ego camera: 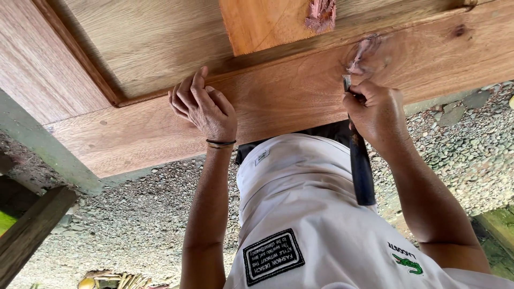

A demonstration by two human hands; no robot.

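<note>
A large wooden door panel (278, 91) with a raised frame and recessed panel lies in front of me. My left hand (206, 107) rests flat on its frame rail, fingers spread, a dark band at the wrist. My right hand (375, 109) grips a tool with a long dark handle (361, 166); its narrow metal blade touches a patch of pinkish filler (364, 53) on the rail. A second reddish filler patch (321, 13) sits on the orange-brown centre stile above.
Gravel ground (134, 214) lies below the door's near edge. A grey concrete post (37, 144) and a dark wooden beam (27, 230) are at the left. My white shirt (310, 225) fills the lower middle. Bamboo-like sticks (118, 281) lie at the bottom.
</note>
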